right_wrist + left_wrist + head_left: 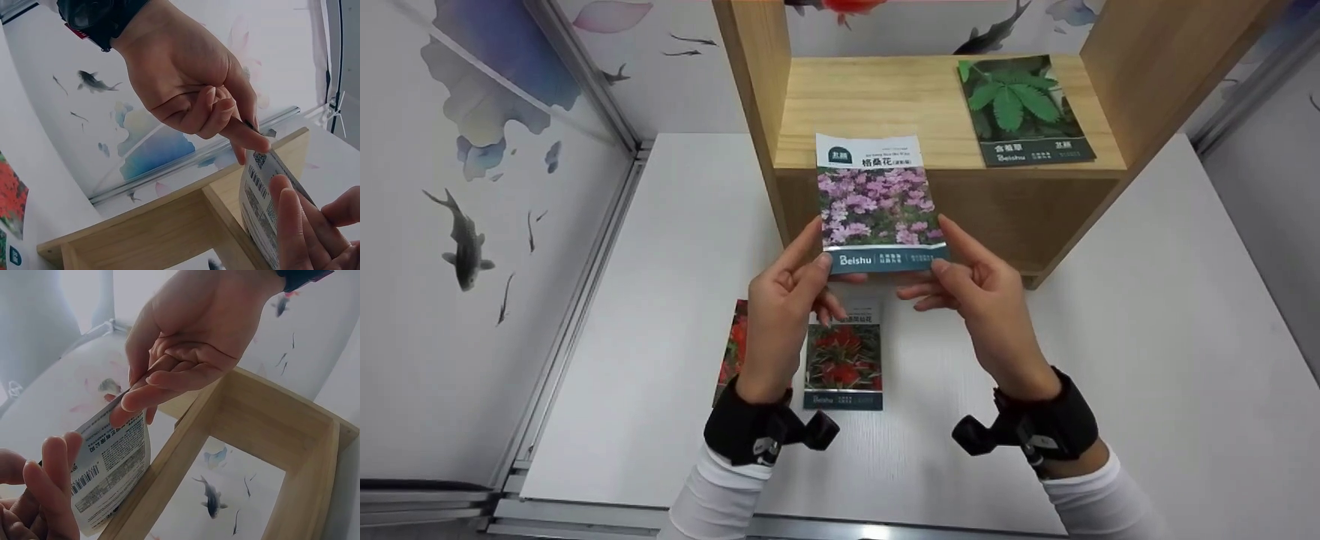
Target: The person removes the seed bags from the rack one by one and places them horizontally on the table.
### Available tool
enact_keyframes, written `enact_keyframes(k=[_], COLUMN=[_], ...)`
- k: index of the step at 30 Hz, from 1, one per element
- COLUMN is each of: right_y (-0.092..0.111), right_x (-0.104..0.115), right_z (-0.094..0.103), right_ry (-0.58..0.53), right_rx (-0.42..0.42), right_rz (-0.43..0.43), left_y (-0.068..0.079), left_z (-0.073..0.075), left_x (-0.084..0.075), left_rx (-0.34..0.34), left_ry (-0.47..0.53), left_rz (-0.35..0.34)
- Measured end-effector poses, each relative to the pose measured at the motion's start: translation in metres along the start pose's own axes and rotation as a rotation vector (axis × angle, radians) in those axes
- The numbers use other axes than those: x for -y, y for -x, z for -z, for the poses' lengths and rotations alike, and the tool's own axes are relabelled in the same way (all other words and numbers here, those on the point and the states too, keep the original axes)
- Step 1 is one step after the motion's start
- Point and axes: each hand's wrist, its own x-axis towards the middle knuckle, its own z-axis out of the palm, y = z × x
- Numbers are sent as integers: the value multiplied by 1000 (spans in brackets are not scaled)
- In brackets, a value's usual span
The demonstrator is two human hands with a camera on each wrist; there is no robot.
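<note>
Both hands hold a seed packet with pink flowers (877,202) by its lower corners, at the front edge of the wooden shelf. The left hand (791,300) pinches its left corner between thumb and fingers; the right hand (986,300) pinches the right one. In the left wrist view the packet's printed back (115,464), with a barcode, faces the camera between the left hand (191,337) and the other hand's fingers. The right wrist view shows the right hand (185,84) at the packet's edge (256,191). A green-leaf packet (1020,109) lies on the shelf board at right.
The wooden shelf unit (855,97) stands at the back of the white table (1147,330). Below the hands lies a packet with red flowers (844,360). Another red packet (731,352) is partly covered by the left arm. Panels painted with fish (469,247) enclose the sides.
</note>
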Motion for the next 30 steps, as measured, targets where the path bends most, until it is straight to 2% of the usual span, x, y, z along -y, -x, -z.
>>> enact_keyframes(k=[7,12,17,22,30], right_y=[11,19,29,37,46], right_x=[-2,-3,-4,-10,-19], right_z=[-3,-4,-6,-7,-6], right_ry=[-18,-21,-11,21,57], right_rx=[-61,-67,-68,-78,-94], right_rz=[-22,-7,11,24,52], left_y=[10,17,26,36,43], left_z=[-2,-4,-6,-7,-6], left_x=[2,3,6,13,26], left_rx=[1,-2,-22,-28,-18], left_ry=[22,45,55,63,43], left_rz=[3,16,-2,-13,-29])
